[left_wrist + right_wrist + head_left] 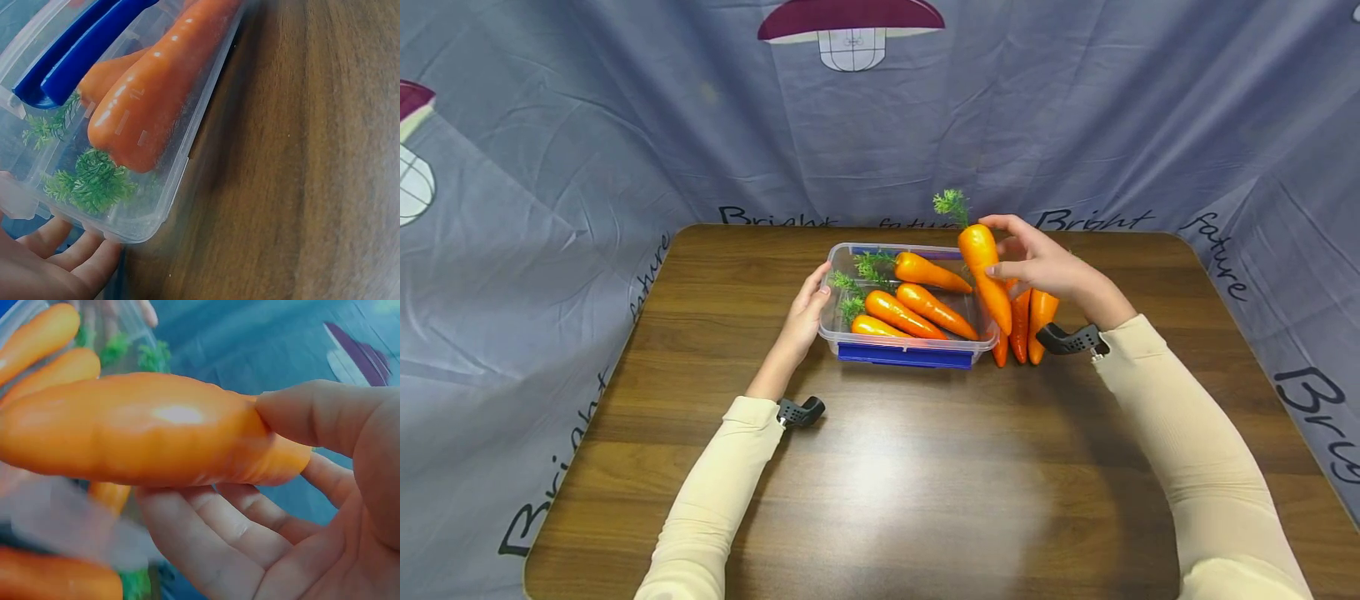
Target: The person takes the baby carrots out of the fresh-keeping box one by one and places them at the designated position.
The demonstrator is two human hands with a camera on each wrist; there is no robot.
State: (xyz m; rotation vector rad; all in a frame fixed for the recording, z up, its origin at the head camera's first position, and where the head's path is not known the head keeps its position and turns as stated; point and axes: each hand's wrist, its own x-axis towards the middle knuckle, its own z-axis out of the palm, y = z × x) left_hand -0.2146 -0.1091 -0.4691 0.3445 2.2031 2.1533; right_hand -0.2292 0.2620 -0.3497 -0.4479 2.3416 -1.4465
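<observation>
In my right hand is an orange carrot with a green leafy top, pinched between thumb and fingers. It tilts over the right end of a clear plastic container with blue side clips. Several carrots lie inside, their green tops toward the left end. My left hand holds the container's left end, thumb at the rim; the left wrist view shows its fingers against the outer wall. The right wrist view shows the held carrot up close, thumb on one side and fingers on the other.
More carrots lie side by side on the wooden table, just right of the container and partly hidden by the right hand. A grey-blue printed curtain hangs behind the table and along its sides.
</observation>
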